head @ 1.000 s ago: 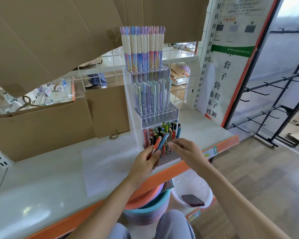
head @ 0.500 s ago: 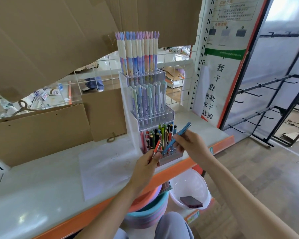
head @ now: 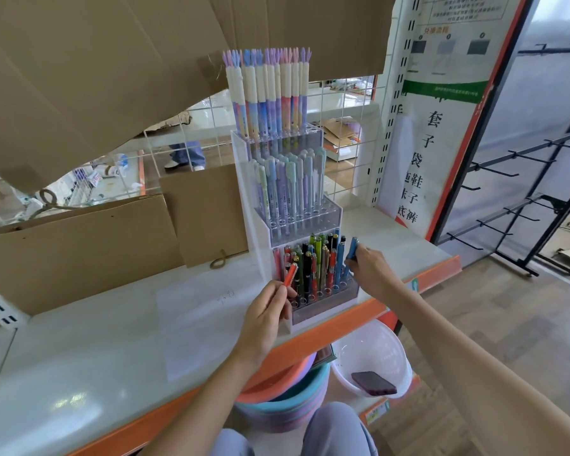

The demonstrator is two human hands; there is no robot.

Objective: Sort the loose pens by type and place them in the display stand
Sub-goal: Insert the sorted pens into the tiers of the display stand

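Holding a red pen (head: 290,275) in curled left hand (head: 266,312) fingers, right hand (head: 369,271) pinching a blue pen (head: 351,248), upright at the stand (head: 323,296) bottom row's right end

A pale shelf (head: 79,373) with an orange front edge carries the things. A clear tiered display stand (head: 244,199) stands on it at about one o'clock. A white paper sheet (head: 195,324) lies flat at centre, and brown cardboard panels (head: 79,251) stand at ten o'clock.
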